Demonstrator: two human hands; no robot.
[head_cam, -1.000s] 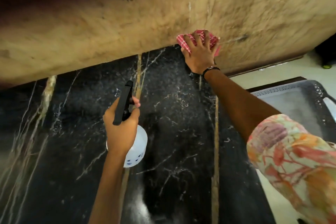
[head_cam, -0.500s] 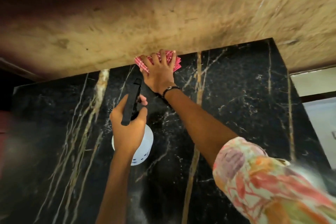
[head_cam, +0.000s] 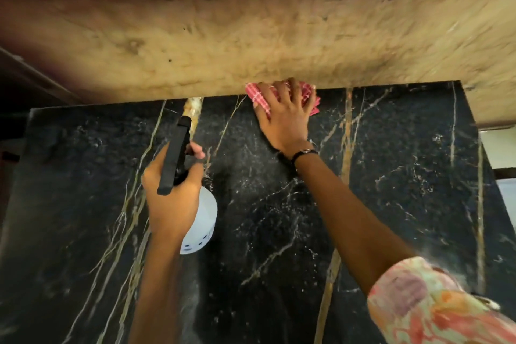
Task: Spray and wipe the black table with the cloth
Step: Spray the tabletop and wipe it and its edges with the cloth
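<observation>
1. Reaching in from the lower right, a floral sleeve covers the right upper arm, nearest the camera.
2. Closer to the middle, the left hand is wrapped around a white spray bottle, held above the black table with its black trigger head pointing away.
3. Farther out, the right hand, a dark band at its wrist, presses flat with spread fingers on the pink checked cloth.
4. That cloth lies at the table's far edge, touching the tan stone surface beyond.
</observation>
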